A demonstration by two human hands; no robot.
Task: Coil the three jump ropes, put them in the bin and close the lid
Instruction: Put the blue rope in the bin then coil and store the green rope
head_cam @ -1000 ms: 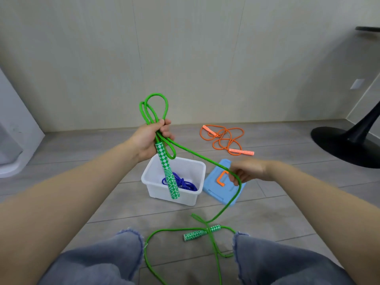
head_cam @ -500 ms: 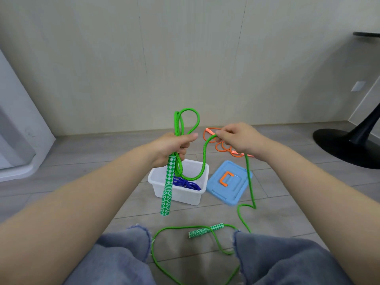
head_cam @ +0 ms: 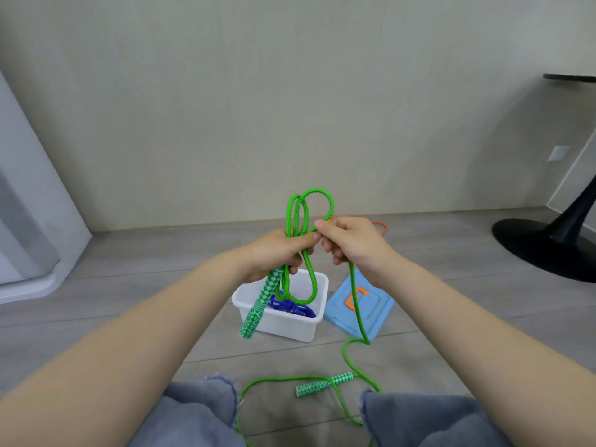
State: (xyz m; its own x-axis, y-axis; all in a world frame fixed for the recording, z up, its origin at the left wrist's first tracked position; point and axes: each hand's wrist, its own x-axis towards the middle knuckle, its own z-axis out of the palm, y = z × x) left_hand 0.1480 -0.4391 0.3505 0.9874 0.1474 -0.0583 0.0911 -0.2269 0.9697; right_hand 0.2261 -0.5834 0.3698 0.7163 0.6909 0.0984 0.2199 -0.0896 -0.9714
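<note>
My left hand (head_cam: pixel 276 253) grips several loops of the green jump rope (head_cam: pixel 309 208) together with one of its patterned handles (head_cam: pixel 258 306), which hangs down in front of the white bin (head_cam: pixel 300 327). My right hand (head_cam: pixel 353 243) touches the left one and pinches the same rope; from it the cord runs down to the floor. The rope's second handle (head_cam: pixel 324 384) lies on the floor near my knees. A blue jump rope (head_cam: pixel 292 308) lies inside the bin. The blue lid (head_cam: pixel 374 309) with an orange latch rests on the floor right of the bin. The orange rope (head_cam: pixel 380 225) peeks out behind my right hand.
I am sitting on a grey plank floor with my knees (head_cam: pixel 206 411) in blue jeans at the bottom. A black table base (head_cam: pixel 545 243) stands at the right. A white rounded unit (head_cam: pixel 29 240) is at the left. A beige wall rises behind.
My right hand has brought the rope across to my left hand and the two now meet. Another loop has formed, hanging below the left hand. The view tilted slightly.
</note>
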